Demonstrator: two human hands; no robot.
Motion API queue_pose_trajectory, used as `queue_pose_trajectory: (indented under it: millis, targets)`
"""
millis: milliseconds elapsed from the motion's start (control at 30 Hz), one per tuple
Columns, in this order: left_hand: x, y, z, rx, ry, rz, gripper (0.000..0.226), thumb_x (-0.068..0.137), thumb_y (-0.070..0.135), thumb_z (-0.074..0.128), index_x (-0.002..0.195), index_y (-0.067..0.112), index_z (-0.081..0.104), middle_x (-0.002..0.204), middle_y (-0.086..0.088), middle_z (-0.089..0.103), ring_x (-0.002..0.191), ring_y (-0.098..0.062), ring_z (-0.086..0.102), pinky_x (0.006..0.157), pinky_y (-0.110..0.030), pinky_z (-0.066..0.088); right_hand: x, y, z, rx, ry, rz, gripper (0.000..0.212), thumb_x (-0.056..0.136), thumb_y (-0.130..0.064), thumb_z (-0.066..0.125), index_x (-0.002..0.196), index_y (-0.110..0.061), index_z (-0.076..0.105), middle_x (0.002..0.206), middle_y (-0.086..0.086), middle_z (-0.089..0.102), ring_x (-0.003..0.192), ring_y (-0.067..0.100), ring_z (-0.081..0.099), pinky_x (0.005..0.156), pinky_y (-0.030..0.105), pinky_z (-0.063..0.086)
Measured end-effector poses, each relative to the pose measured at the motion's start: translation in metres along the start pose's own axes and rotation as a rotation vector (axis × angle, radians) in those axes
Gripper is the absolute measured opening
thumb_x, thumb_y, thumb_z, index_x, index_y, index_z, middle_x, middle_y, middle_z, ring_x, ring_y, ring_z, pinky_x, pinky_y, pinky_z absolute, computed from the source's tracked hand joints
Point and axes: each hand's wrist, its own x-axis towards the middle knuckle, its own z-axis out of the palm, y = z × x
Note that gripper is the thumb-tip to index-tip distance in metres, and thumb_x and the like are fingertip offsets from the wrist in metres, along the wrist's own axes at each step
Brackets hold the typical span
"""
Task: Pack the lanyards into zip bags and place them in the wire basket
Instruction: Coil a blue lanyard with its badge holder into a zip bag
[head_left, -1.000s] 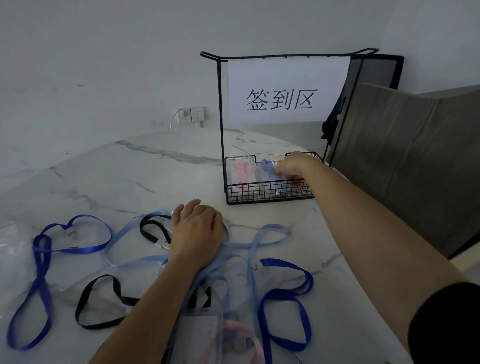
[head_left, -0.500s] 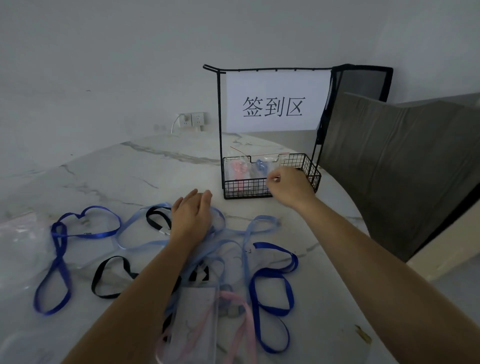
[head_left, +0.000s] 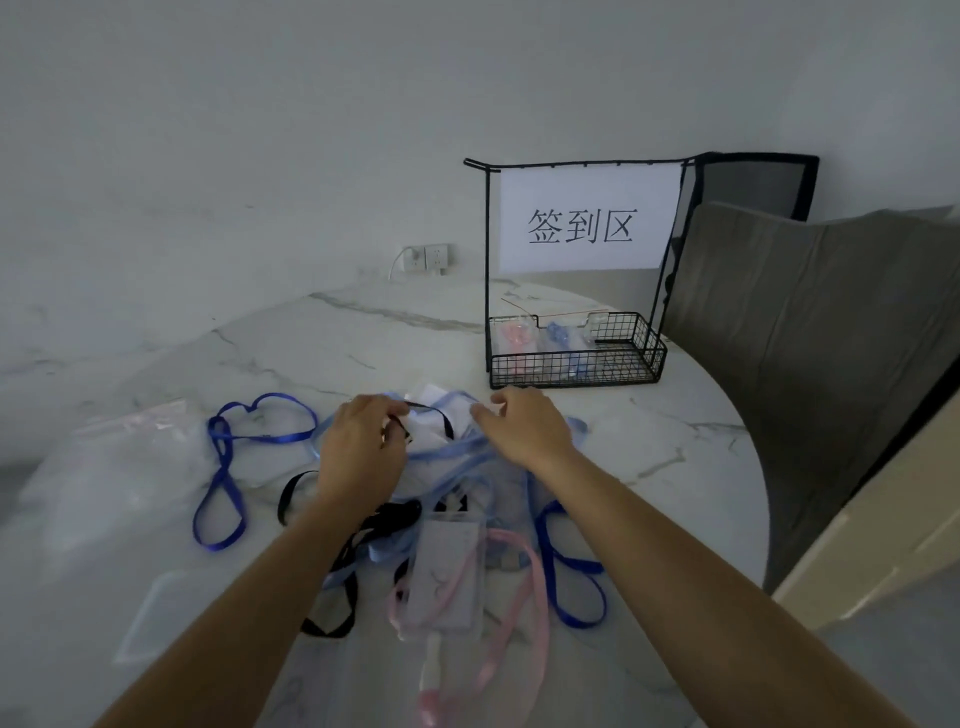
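My left hand (head_left: 363, 447) pinches the black lanyard (head_left: 431, 415) near its metal clip, just above the tangle on the marble table (head_left: 156, 353). My right hand (head_left: 524, 428) is beside it with curled fingers, thumb and fingertips closed on a loop of the light blue lanyard (head_left: 457, 457). Dark blue lanyards (head_left: 223, 467) (head_left: 571, 571) and a pink lanyard (head_left: 519, 623) lie loose around a clear badge holder (head_left: 447, 571). The black wire basket (head_left: 576, 371) stands behind my hands and holds bagged pink and blue lanyards. Empty zip bags (head_left: 130, 441) lie at the left.
A tall wire frame with a white paper sign (head_left: 587, 218) rises from the basket's back. A grey chair (head_left: 810, 338) stands close to the table's right edge. Another clear bag (head_left: 156, 613) lies near the front left. A wall socket (head_left: 426, 257) is behind the table.
My right hand came back from the basket to the lanyard pile and closed on the light blue loop. My left hand went from lying flat to pinching the black lanyard. The view shifted left.
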Motion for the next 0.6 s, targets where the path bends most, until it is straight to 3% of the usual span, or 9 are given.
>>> queue_pose_trajectory:
  millis: [67,100,200,267,367,533,600]
  targets:
    - [-0.018,-0.012,-0.007,0.115,-0.074,0.017,0.028,0.091,0.013,0.046,0.106,0.015,0.069,0.113,-0.006,0.065,0.104,-0.026,0.057,0.088,-0.04,0.048,0.0,-0.008,0.01,-0.058,0.018,0.033,0.036,0.092,-0.045,0.058,0.08,-0.012,0.067,0.082,0.005,0.065,0.074,0.021,0.063,0.055,0.029,0.043]
    - [-0.028,-0.02,-0.018,0.168,-0.133,-0.001,0.029,0.092,0.015,0.045,0.108,0.016,0.068,0.116,-0.005,0.064,0.107,-0.026,0.056,0.089,-0.04,0.046,-0.004,-0.016,0.016,-0.093,0.018,0.033,0.036,0.092,-0.044,0.059,0.075,-0.013,0.067,0.078,0.004,0.065,0.072,0.021,0.063,0.052,0.029,0.039]
    - [-0.044,-0.031,-0.02,0.294,-0.296,0.029,0.044,0.09,0.03,0.032,0.116,0.02,0.066,0.127,0.003,0.06,0.115,-0.022,0.053,0.094,-0.036,0.039,-0.006,-0.022,0.017,-0.017,0.039,0.031,0.024,0.091,-0.032,0.062,0.086,-0.011,0.074,0.085,0.005,0.072,0.083,0.023,0.068,0.067,0.035,0.053]
    - [-0.05,-0.035,-0.023,0.295,-0.31,0.049,0.053,0.085,0.033,0.028,0.12,0.022,0.066,0.131,0.005,0.059,0.119,-0.02,0.051,0.097,-0.037,0.035,-0.01,-0.03,0.012,0.132,0.106,0.01,0.017,0.091,-0.027,0.063,0.095,-0.013,0.072,0.093,-0.002,0.072,0.091,0.018,0.067,0.077,0.03,0.052]
    - [-0.052,-0.037,-0.027,0.301,-0.313,0.04,0.039,0.096,0.028,0.038,0.124,0.023,0.065,0.136,0.004,0.058,0.126,-0.02,0.047,0.103,-0.038,0.031,-0.017,-0.047,-0.004,0.197,0.2,-0.085,0.018,0.094,-0.026,0.063,0.105,-0.014,0.069,0.103,-0.003,0.069,0.095,0.014,0.064,0.083,0.025,0.048]
    - [-0.054,-0.033,-0.034,0.195,-0.312,-0.002,0.032,0.098,0.016,0.046,0.123,0.019,0.065,0.13,-0.001,0.063,0.119,-0.021,0.055,0.099,-0.031,0.039,-0.038,-0.069,-0.035,0.283,0.402,-0.182,0.016,0.1,-0.032,0.056,0.109,-0.019,0.06,0.093,-0.014,0.06,0.082,0.008,0.059,0.074,0.029,0.046]
    - [-0.056,-0.031,-0.039,0.137,-0.315,-0.051,0.032,0.099,0.014,0.046,0.125,0.018,0.064,0.129,-0.002,0.064,0.118,-0.021,0.057,0.095,-0.027,0.039,-0.046,-0.074,-0.044,0.36,0.423,-0.176,0.02,0.101,-0.031,0.055,0.114,-0.015,0.06,0.09,-0.015,0.058,0.084,0.008,0.057,0.077,0.028,0.046]
